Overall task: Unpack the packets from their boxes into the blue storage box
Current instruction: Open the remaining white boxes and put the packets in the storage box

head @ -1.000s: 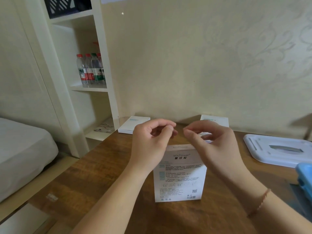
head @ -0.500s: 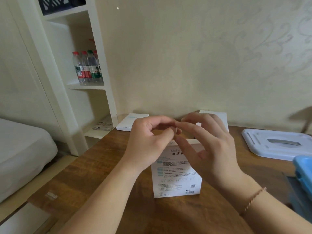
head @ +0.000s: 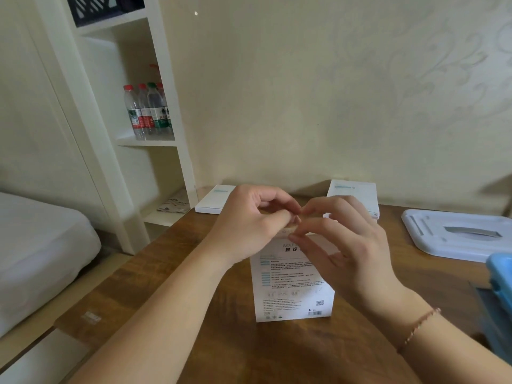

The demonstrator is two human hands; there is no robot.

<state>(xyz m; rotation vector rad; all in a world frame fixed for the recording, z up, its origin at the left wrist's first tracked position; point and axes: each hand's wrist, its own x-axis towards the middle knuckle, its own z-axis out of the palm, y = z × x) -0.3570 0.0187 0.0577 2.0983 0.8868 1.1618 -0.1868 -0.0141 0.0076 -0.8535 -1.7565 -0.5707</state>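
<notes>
A white packet box [head: 293,289] with printed text stands upright on the wooden table [head: 171,286] in front of me. Both hands meet at its top edge. My left hand [head: 249,225] has its fingers curled and pinches at the top flap. The fingertips of my right hand [head: 346,245] pinch the same flap from the right, and one finger lies along the box's top edge. The flap itself is hidden behind my fingers. Only a corner of the blue storage box [head: 500,275] shows at the right edge. No packets are visible.
Two more white boxes sit at the back of the table, one lying flat [head: 214,199] and one behind my right hand [head: 352,195]. A white lid [head: 454,234] lies at the right. A white shelf holds water bottles [head: 148,112]; a bed [head: 41,245] stands at the left.
Both hands came down from just above the box and closed together onto its top edge. The box has stayed where it was.
</notes>
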